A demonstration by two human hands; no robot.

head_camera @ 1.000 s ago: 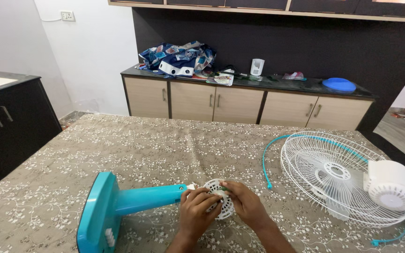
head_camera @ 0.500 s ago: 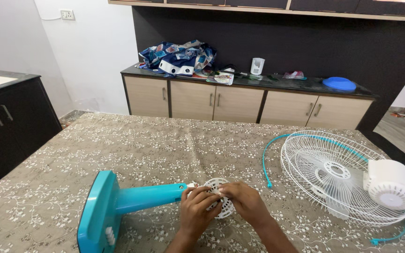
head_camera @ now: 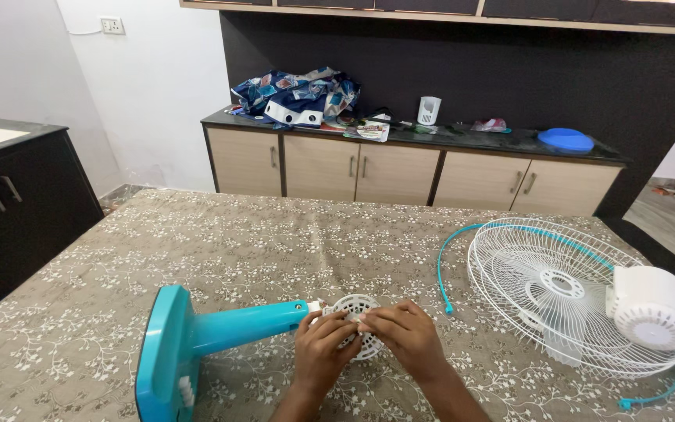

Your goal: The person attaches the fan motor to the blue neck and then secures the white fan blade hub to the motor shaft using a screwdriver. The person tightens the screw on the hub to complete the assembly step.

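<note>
Landmark: the teal fan stand [head_camera: 205,337], lying on its side on the floral tablecloth [head_camera: 220,242]; its flat base is at the left end, its neck at the right end
White vented part [head_camera: 355,324]: a round slotted piece right at the stand's neck end; both hands cover its near half
Left hand [head_camera: 323,355]: just right of the neck; fingers curled onto the part's left side, gripping it
Right hand [head_camera: 406,337]: further right of the stand; fingers bent over the part's right side, pinching it; fingertips of both hands almost meet
White fan grille [head_camera: 541,289]: well to the right of the stand, flat on the cloth, a teal rim strip [head_camera: 451,258] curving along its left edge
White motor housing [head_camera: 650,309]: on the grille's far right side
Cabinet counter [head_camera: 431,141]: beyond the stand, against the dark wall; a patterned cloth bundle [head_camera: 298,98] and a blue lid [head_camera: 566,141] lie on it
</note>
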